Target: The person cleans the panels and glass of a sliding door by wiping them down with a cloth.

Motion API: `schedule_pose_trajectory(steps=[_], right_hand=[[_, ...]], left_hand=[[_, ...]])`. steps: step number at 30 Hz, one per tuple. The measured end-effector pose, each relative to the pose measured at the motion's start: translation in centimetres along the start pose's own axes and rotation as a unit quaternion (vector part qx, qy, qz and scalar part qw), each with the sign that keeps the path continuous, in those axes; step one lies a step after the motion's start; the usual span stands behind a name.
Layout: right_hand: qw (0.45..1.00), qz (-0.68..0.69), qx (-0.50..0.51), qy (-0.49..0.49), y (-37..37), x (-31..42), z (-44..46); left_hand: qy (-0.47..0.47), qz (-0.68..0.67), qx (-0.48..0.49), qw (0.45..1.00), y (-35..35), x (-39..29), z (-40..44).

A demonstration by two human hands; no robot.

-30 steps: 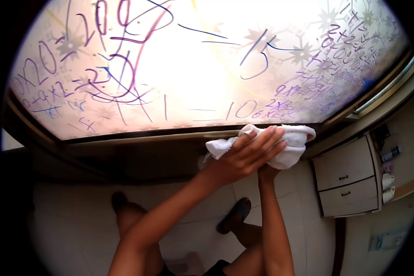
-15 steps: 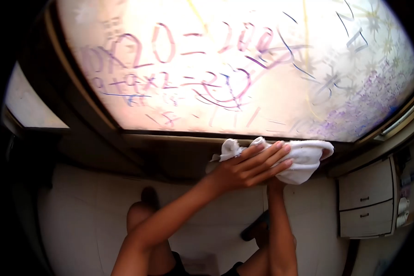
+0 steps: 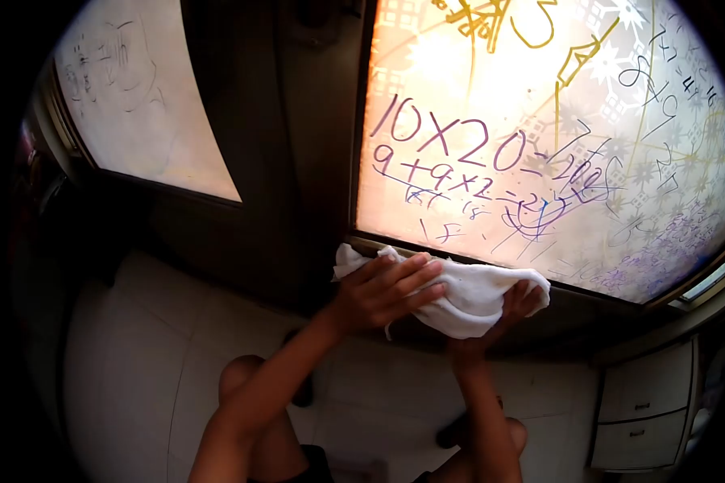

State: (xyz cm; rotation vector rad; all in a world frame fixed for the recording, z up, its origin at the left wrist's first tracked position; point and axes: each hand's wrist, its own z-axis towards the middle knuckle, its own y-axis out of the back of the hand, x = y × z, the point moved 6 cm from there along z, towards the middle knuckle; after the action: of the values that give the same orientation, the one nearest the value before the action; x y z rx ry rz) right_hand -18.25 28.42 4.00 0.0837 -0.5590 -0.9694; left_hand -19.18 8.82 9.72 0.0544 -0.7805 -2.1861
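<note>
A white cloth [image 3: 469,299] is bunched along the lower frame edge of an upright panel covered in marker writing. My left hand [image 3: 383,294] lies over the cloth's left part, its fingers stretched across and pressing it toward the ledge. At the cloth's right end my right hand [image 3: 517,310] holds it, partly wrapped by the folds, so some of its fingers are hidden. The lit writing panel [image 3: 427,205] rises just above both hands, with purple, yellow, blue and black figures on it.
A second pale panel [image 3: 153,121] with faint marks stands to the left, beyond a dark frame post [image 3: 310,137]. A drawer cabinet [image 3: 648,402] is at the lower right. Below are the tiled floor [image 3: 153,362] and my bent knees.
My view has swung left, bringing more of the left panel into sight. Both hands and the cloth have moved left along the frame edge; my right hand's fingers now show at the cloth's right end.
</note>
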Motion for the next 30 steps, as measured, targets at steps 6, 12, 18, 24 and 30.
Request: schedule_pose_trajectory(steps=[6,12,18,24,30], right_hand=[[0.987,-0.049,0.136,0.066,-1.6,0.7,-0.5],[0.985,-0.031,0.153,0.076,-2.1,-2.9,-1.6],[0.977,-0.035,0.185,0.101,-2.6,2.9,-0.4],[0.949,-0.115,0.213,0.204,-1.8,-0.4,-1.4],[0.926,-0.142,0.212,0.279,0.3,-4.9,-1.7]], left_hand=[[0.041,0.089,-0.012,0.995,0.1,1.1,0.2],[0.046,0.039,-0.039,0.997,-6.3,-0.9,-2.1],[0.063,0.03,-0.096,0.993,-3.0,2.0,-3.5],[0.033,0.03,-0.142,0.989,-6.1,0.3,-3.6],[0.01,0.066,-0.156,0.986,-9.0,-0.9,-4.6]])
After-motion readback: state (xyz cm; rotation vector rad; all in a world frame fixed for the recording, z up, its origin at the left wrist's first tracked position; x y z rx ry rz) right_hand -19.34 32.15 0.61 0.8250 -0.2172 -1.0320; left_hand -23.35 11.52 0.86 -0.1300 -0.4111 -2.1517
